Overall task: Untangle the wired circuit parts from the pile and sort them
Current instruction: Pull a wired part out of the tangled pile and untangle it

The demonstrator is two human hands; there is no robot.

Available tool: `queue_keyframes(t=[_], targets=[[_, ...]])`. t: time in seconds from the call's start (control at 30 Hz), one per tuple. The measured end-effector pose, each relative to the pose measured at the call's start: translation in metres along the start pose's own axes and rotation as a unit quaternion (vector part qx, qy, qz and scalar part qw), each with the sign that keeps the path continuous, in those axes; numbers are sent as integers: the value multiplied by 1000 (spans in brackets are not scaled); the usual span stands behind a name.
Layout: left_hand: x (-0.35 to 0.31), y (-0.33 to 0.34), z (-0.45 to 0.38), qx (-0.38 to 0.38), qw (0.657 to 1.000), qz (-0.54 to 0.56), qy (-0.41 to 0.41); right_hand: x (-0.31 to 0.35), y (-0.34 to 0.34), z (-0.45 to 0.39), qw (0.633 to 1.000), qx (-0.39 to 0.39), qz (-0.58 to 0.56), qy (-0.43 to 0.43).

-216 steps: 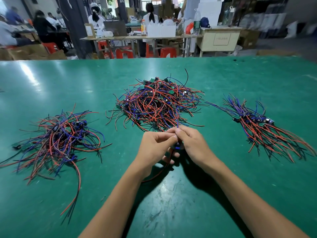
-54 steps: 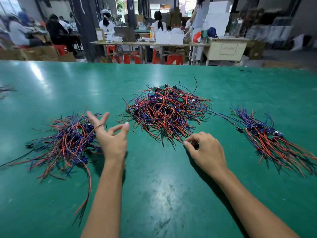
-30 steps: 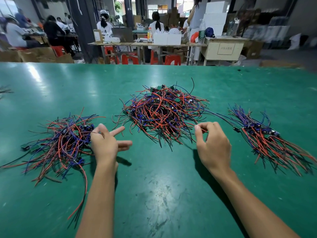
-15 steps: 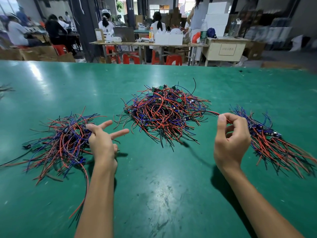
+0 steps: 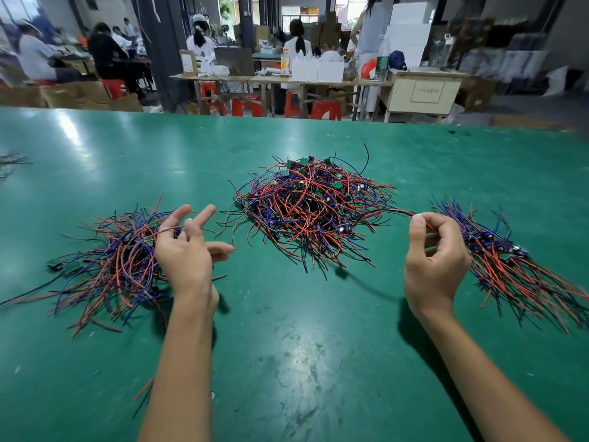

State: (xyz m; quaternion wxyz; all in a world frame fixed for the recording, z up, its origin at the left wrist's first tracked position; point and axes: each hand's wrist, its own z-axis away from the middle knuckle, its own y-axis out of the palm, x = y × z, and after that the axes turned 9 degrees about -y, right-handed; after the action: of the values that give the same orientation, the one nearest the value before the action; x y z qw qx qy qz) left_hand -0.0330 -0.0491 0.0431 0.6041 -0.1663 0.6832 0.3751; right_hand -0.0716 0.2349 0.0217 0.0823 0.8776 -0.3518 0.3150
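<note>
A tangled pile (image 5: 314, 207) of red, blue and black wires with small green circuit boards lies mid-table. A looser sorted heap (image 5: 118, 263) lies at the left, and a combed bundle (image 5: 510, 260) with wires fanned toward me lies at the right. My right hand (image 5: 433, 263) hovers beside the right bundle, thumb and forefinger pinched on a red wire (image 5: 382, 213) that runs back into the middle pile. My left hand (image 5: 188, 250) is over the left heap's right edge, fingers spread, with a thin wire lying across them.
The green table (image 5: 287, 346) stretches wide around the piles; a stray red wire piece (image 5: 143, 389) lies near my left forearm. A few wires (image 5: 9, 161) sit at the far left edge. Beyond the far edge are benches, red stools and seated people.
My right hand took hold of a red wire at the middle pile's right edge and drew it out to the right, rising. My left hand stayed open over the left heap.
</note>
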Motion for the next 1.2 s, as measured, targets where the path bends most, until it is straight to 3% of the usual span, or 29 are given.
queue_keyframes(t=[0.1,0.23,0.47,0.6,0.67,0.73,0.8,0.87,1.1,1.2], targets=[[-5,-2,1,0,999,46,-29,0,1,1,1000,4,-1,0],[-12,-7,0,24,974,164,-152,0,2,3,1000,18,-6,2],[-20,-9,1,71,941,270,-190,7,0,3,999,19,-28,-3],[-24,-7,9,198,897,357,-171,20,-1,1,998,0,-40,-48],[-24,0,16,256,913,293,-123,27,-3,0,996,-17,-61,-69],[-18,17,30,305,947,99,-7,34,-5,-1,993,-27,-79,-86],[-8,36,52,376,918,-79,97,39,-7,-2,991,-34,-88,-96],[1,48,67,396,895,-161,125,39,-7,-3,991,-39,-88,-93],[8,51,75,450,888,-97,12,31,-11,-12,997,-43,-67,-23],[6,49,74,473,878,-77,-9,29,-12,-20,987,-14,-141,82]])
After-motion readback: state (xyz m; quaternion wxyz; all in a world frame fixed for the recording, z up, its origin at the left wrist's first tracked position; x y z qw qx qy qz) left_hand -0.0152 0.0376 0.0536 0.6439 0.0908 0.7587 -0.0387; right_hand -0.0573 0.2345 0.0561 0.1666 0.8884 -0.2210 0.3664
